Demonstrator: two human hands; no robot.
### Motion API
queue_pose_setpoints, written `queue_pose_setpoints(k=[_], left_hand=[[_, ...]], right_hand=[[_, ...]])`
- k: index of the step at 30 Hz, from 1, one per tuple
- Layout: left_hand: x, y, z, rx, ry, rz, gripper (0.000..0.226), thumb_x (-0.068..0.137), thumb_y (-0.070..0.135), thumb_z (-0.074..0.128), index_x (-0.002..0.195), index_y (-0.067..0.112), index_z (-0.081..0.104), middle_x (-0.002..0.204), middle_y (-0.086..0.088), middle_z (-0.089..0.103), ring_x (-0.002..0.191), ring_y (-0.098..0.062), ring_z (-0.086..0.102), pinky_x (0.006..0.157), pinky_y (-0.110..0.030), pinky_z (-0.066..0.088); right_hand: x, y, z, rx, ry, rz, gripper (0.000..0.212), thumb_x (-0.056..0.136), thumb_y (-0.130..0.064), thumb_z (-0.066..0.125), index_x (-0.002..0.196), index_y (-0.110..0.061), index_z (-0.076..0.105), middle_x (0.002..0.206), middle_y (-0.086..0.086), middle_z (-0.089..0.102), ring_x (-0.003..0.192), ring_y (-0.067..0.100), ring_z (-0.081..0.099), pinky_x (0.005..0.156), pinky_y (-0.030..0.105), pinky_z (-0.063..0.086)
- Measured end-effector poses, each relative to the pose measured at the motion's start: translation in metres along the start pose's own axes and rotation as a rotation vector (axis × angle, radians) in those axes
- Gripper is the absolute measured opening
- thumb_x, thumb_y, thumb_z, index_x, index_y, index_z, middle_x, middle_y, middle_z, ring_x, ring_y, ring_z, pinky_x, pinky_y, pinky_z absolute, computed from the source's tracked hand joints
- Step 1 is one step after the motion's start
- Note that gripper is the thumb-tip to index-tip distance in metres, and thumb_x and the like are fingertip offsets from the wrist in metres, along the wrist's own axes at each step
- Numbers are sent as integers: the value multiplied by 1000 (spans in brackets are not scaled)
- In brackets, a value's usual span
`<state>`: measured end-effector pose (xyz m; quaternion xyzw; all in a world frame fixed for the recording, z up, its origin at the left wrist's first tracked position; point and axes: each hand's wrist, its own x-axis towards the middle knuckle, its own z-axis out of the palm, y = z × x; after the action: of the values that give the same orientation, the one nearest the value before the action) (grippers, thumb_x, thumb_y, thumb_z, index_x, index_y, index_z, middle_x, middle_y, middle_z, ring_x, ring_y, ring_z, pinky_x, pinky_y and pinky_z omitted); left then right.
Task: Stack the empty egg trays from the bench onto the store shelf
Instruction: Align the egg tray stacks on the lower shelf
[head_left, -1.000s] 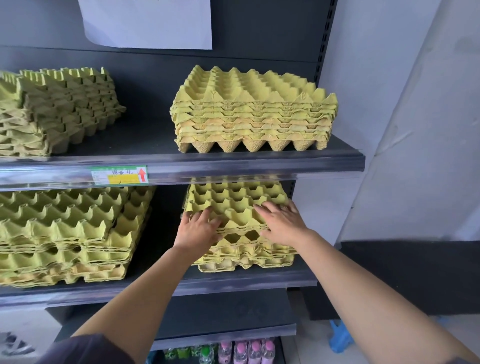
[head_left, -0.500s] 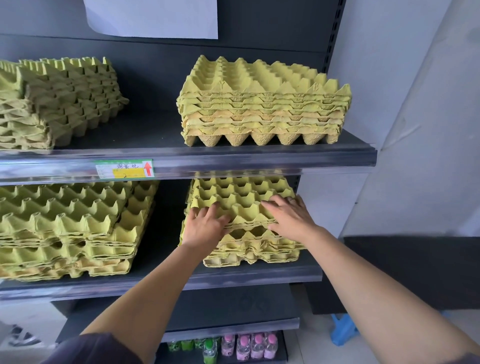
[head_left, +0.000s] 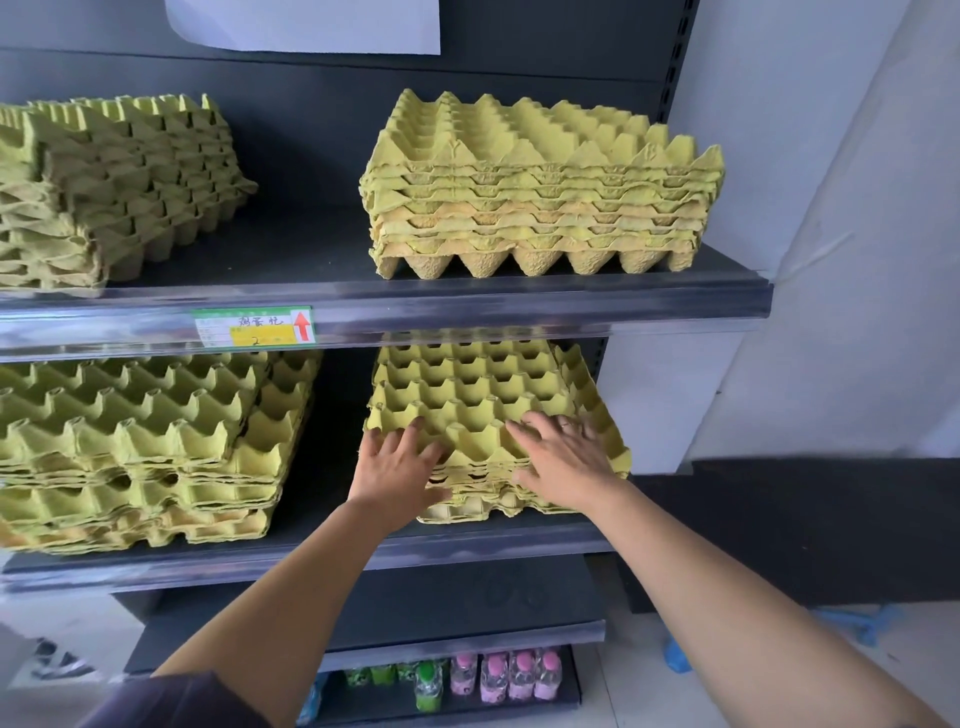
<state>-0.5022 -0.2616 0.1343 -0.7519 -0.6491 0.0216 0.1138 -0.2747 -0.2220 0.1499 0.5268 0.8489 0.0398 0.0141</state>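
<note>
Both hands, left (head_left: 397, 467) and right (head_left: 563, 457), lie flat, fingers spread, on the empty tray stack (head_left: 483, 400) at the shelf's (head_left: 467, 545) front right edge.

Yellow-green egg trays (head_left: 483, 410) everywhere, all peaks and dimples, the lower layers of the upper stack (head_left: 540, 208) leaning tan. Dark charcoal shelf (head_left: 519, 306), a green-and-yellow price tag (head_left: 254, 326) (red arrow on it). Down low, bottles (head_left: 506, 675) capped pink and green.

The right hand (head_left: 563, 457) has slid nearer the top tray's (head_left: 467, 395) front edge
</note>
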Motion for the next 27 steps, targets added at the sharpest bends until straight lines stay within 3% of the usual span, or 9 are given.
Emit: queue_pose_setpoints(k=[3,6,8,11,23,27], left_hand=[[-1,1,7,71,-27,-7,71,78,56,62,137,35,29,150,-8,15,131,-27,33,111,-49,14],[-2,3,12,102,13,-24,68,80,31,68,135,34,30,149,-7,20,128,-26,37,112,-48,18],[-3,4,14,127,21,-16,67,79,25,69,135,33,32,149,-9,20,127,-26,39,112,-48,20],[-4,0,18,140,34,21,62,82,20,66,134,30,34,151,-12,18,126,-28,40,112,-49,19],[-5,-11,9,148,97,91,59,81,22,65,130,36,36,150,-12,21,125,-27,43,108,-45,22],[-4,-7,-3,129,180,134,59,66,18,80,118,33,54,139,-15,43,110,-28,58,100,-47,35]], right_hand=[[-4,-5,11,-60,-26,-1,95,78,-66,55,150,-28,6,157,-2,5,139,37,25,112,62,6],[-4,-9,14,-98,21,41,94,81,-41,68,150,-28,6,157,1,8,137,35,29,112,61,11],[-5,-14,17,-124,80,62,87,83,-19,66,149,-28,11,155,2,14,135,35,34,110,60,15],[-6,-17,21,-156,134,73,85,81,-8,65,148,-26,17,153,3,21,130,35,39,108,61,18],[-1,-11,14,-141,117,89,84,79,-18,72,145,-27,21,151,11,22,127,40,43,106,57,26],[-6,4,6,-174,182,83,84,78,-24,74,145,-30,23,151,8,24,127,38,44,105,55,27]])
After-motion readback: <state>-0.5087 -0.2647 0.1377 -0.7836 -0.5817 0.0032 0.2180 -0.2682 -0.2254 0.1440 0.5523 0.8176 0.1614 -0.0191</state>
